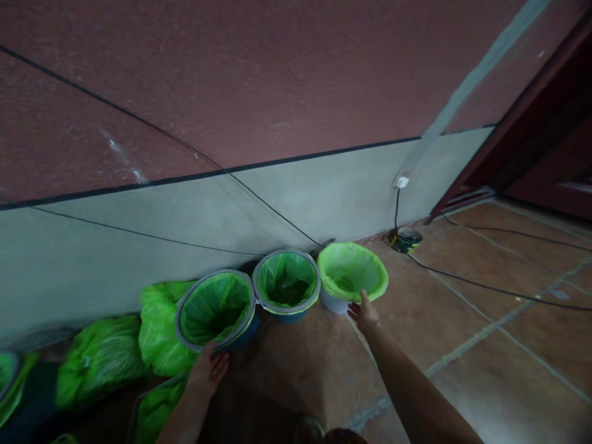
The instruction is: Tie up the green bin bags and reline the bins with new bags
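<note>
Three small bins with green plastic liners stand side by side against the wall. My right hand [366, 316] is at the front of the white bin [333, 303], with its fingers stretched out and its thumb by the edge of the light green liner [377, 277]. Whether it touches the bin is hard to tell. Just below the front rim of the left blue bin [247, 333] is my left hand [210, 369], its fingers apart and nothing in them. Between those two bins sits another blue bin [290, 318] with a grey rim.
Bulging green bags [104, 351] lie at the left along the wall, by another lined bin [13, 385]. A dark can [407, 240] stands below a white socket [402, 182]. Black cables [472, 285] cross the tiled floor and hang on the wall.
</note>
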Tool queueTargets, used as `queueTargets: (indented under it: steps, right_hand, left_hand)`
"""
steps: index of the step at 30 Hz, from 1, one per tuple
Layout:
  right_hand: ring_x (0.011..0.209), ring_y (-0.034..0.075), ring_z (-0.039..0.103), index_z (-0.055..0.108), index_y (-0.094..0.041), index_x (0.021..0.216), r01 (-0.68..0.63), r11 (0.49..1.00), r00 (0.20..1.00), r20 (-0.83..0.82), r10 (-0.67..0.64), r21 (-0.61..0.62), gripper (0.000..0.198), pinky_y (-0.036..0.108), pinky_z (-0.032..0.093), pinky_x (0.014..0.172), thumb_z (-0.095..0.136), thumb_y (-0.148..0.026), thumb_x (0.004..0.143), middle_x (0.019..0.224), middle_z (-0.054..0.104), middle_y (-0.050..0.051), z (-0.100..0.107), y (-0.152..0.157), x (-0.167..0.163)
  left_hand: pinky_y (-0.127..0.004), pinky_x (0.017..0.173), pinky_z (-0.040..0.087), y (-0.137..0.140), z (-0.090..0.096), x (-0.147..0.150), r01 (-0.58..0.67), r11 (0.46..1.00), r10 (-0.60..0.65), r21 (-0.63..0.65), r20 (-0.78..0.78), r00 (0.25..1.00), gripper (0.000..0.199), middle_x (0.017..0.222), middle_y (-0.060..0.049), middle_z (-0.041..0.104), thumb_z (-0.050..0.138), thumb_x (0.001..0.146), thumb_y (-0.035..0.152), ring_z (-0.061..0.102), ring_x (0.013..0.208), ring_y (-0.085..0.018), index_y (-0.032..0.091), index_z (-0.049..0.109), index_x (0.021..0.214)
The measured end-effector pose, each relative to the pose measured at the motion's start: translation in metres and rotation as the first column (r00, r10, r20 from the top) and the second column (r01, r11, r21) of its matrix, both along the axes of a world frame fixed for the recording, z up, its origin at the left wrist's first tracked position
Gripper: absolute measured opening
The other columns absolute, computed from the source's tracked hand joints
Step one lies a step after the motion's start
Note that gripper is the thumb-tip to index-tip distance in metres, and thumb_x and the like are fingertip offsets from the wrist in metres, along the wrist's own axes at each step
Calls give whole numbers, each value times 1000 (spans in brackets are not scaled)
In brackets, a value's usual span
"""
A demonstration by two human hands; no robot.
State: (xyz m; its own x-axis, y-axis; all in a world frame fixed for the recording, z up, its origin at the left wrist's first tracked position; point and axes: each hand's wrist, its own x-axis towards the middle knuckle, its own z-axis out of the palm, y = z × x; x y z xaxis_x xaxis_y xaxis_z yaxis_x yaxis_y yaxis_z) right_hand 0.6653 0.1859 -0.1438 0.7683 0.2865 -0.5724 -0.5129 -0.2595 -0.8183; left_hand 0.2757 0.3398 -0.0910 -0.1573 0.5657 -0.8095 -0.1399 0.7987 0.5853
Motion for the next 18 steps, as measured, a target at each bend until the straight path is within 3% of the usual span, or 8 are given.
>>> queueTargets:
  steps: [2,4,8,13,18]
  right_hand:
    - [83,18,66,53,-17,110,-27,1000,994,-110,28,13,56,28,56,67,42,-65,84,92,64,7,1,5,-19]
    - [80,17,65,55,-18,105,-136,990,974,-179,141,37,54,27,55,64,49,-66,81,91,64,6,3,14,-43]
    - [67,12,63,57,-17,95,-340,938,925,-155,347,72,36,21,52,57,56,-53,85,82,64,3,9,50,-83]
    - [49,8,56,53,-17,85,-329,944,941,-83,327,-11,11,18,50,50,56,-27,88,65,60,-2,15,82,-106]
    - [45,10,56,55,-16,78,-313,948,949,-54,310,-63,11,20,51,49,54,-24,86,55,58,-1,15,66,-117]
  left_hand:
    - [-26,65,53,7,-3,-2,-35,999,35,11,-6,999,6,74,1,61,56,87,27,62,59,-11,21,55,87]
    - [-25,63,53,14,-5,-2,-65,998,65,23,-17,998,6,72,2,60,58,85,23,61,57,-10,20,53,83]
    - [-27,66,56,21,-10,-3,-112,990,115,85,-35,993,12,72,2,59,62,79,11,60,58,-10,18,53,78]
    - [-32,78,59,16,-12,-10,-188,973,194,134,-30,981,21,74,2,59,66,73,3,63,67,-13,17,51,74]
    - [-38,79,59,-1,-12,-22,-213,958,223,192,-32,974,22,70,2,59,67,73,1,63,63,-14,16,50,73]
